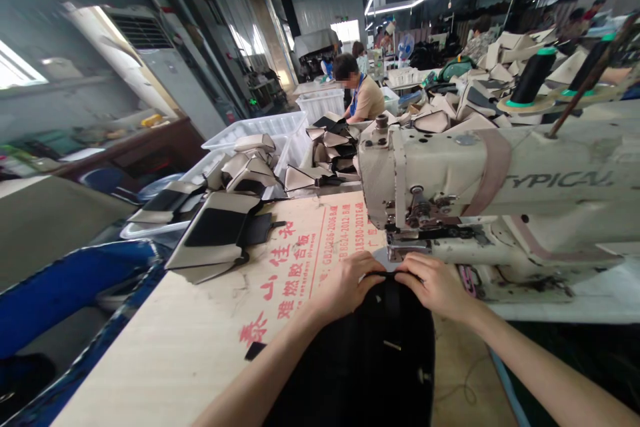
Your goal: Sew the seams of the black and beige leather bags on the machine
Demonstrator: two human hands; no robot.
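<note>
Both my hands pinch the top edge of a black fabric piece (pixel 370 360) just in front of the sewing machine's (pixel 435 173) needle area. My left hand (pixel 350 280) grips the edge on the left, and my right hand (pixel 430 280) grips it a short way to the right. The black piece hangs down toward me, with a small metallic bit on its face. A pale grey patch shows beyond my fingertips, beside the machine's presser foot (pixel 397 250). What lies directly under the fingers is hidden.
A beige and black bag piece (pixel 215 233) lies on the plywood board (pixel 185 333) to the left. White plastic crates (pixel 260 128) with more pieces stand behind. A blue-lined bin (pixel 115 280) is at left. Black thread cones (pixel 534 79) top the machine; a co-worker (pixel 367 97) sits farther back.
</note>
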